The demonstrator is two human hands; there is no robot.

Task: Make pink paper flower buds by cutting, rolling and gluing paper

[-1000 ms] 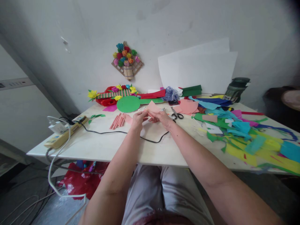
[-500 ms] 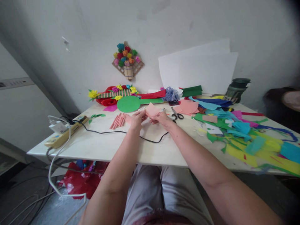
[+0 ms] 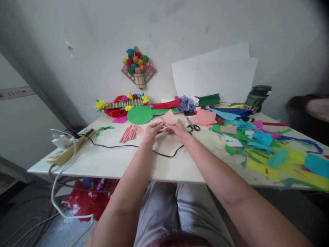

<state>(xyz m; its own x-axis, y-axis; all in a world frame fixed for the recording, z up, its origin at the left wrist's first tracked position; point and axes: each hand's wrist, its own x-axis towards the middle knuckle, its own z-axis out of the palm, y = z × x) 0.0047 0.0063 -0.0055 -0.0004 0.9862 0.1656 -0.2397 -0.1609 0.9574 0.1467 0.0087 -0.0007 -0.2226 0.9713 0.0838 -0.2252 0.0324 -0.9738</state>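
My left hand (image 3: pixel 152 132) and my right hand (image 3: pixel 179 130) are together over the white table (image 3: pixel 115 161), both pinching a pink sheet of paper (image 3: pixel 169 117) whose free corner points up and away. Several rolled pink paper sticks (image 3: pixel 128 133) lie just left of my left hand. Black-handled scissors (image 3: pixel 192 126) lie just right of my right hand. A black cable (image 3: pixel 164 153) runs under my wrists.
A green paper disc (image 3: pixel 140 115) and paper-flower crafts (image 3: pixel 123 104) lie behind. Coloured paper scraps (image 3: pixel 269 149) cover the table's right side. A power strip (image 3: pixel 69 145) sits at left, a dark bottle (image 3: pixel 257 97) at back right. Another person (image 3: pixel 312 111) is at the far right edge.
Both hands have stayed in place, working the pink paper between the fingers; its raised corner shifted slightly. The view drifted a little.
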